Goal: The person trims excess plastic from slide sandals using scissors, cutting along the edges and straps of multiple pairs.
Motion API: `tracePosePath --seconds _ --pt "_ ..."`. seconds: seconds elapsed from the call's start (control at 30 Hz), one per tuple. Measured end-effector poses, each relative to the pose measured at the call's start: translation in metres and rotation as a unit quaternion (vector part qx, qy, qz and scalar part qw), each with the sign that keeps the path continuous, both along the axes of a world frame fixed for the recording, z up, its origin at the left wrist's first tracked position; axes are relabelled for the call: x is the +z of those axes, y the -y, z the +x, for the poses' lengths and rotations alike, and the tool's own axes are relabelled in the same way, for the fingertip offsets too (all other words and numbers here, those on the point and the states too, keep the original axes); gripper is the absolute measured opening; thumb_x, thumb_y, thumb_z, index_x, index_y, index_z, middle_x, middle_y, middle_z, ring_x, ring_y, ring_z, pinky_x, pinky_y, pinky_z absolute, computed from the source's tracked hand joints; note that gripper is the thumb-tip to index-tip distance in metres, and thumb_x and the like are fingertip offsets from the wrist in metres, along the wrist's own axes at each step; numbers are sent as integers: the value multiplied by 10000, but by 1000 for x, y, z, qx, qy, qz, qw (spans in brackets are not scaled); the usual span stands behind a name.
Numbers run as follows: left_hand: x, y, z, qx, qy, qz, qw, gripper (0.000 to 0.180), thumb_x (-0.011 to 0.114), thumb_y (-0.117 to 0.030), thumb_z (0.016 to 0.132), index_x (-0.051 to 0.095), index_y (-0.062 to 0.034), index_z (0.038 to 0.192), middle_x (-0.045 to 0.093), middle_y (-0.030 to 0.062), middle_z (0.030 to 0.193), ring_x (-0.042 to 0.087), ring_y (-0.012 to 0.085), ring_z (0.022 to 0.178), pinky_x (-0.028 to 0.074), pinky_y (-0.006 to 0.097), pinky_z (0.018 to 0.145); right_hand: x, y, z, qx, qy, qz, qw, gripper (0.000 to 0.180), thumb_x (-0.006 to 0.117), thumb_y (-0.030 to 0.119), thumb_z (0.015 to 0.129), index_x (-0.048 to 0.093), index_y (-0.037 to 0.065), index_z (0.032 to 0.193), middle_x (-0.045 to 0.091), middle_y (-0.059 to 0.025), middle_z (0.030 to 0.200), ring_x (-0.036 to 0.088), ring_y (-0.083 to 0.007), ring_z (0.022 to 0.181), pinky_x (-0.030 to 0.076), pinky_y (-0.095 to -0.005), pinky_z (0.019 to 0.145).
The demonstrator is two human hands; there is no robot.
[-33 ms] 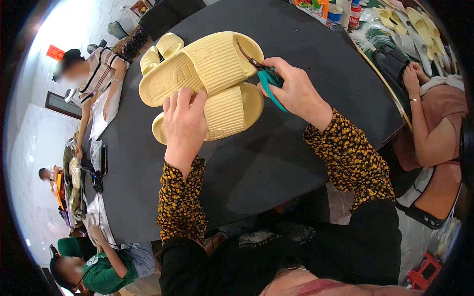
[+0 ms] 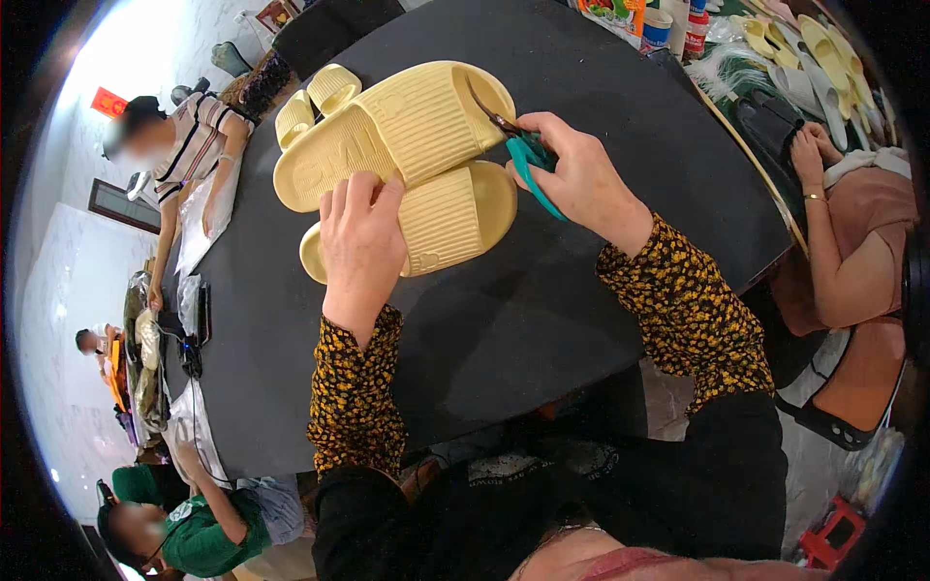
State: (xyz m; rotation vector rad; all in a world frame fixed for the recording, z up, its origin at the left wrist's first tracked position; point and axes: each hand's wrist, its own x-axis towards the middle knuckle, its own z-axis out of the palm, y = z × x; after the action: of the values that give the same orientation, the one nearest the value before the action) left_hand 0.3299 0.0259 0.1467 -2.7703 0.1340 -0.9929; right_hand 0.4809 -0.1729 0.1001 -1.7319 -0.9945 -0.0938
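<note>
Two pale yellow ribbed slide slippers lie side by side on a black table. The farther slipper partly overlaps the nearer slipper. My left hand is closed over the near edge of the farther slipper, its fingers curled and the thumb by the strap; the fingertips are partly hidden. In my right hand is a pair of scissors with teal handles. Its dark, slim blades reach to the toe opening of the farther slipper, beside the strap's edge.
Two small yellow slippers sit beyond the larger pair. A co-worker's hands work on the right, near a pile of slippers. Two more people sit on the left beside white plastic sheets and a cable. Cans stand at the far edge.
The farther slipper has tilted very slightly under my left hand. Both hands and the scissors keep nearly the same place.
</note>
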Motion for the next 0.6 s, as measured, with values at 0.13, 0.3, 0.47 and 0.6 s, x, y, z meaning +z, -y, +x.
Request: tracePosePath --seconds 0.13,0.3,0.47,0.6 --pt "0 -1 -1 20 -1 -32 999 263 567 20 768 640 -29 1016 519 77 866 533 258 855 406 381 763 3 1 -1 0 -22 -2 1000 413 703 172 840 541 -22 1167 647 -105 877 615 -141 779 505 -290 710" --pt "-2 -4 0 21 20 -55 998 260 574 28 766 635 -15 1015 527 90 872 539 276 866 417 389 787 1 2 -2 14 -19 22 999 405 720 173 801 551 -15 1117 660 -204 930 669 -323 859 515 -387 731" --pt "1 -6 -2 43 33 -64 996 265 578 33 766 637 -13 1020 534 104 873 545 290 884 426 401 809 2 2 -3 32 -36 -18 999 405 698 175 817 535 -20 1133 655 -209 943 665 -318 874 515 -389 757" --pt "0 -7 -3 42 41 -71 996 258 580 31 770 636 -17 1018 534 102 866 545 292 881 426 404 801 1 2 -5 34 -41 -82 995 401 685 188 857 514 8 1172 629 -120 893 618 -188 803 507 -318 733"
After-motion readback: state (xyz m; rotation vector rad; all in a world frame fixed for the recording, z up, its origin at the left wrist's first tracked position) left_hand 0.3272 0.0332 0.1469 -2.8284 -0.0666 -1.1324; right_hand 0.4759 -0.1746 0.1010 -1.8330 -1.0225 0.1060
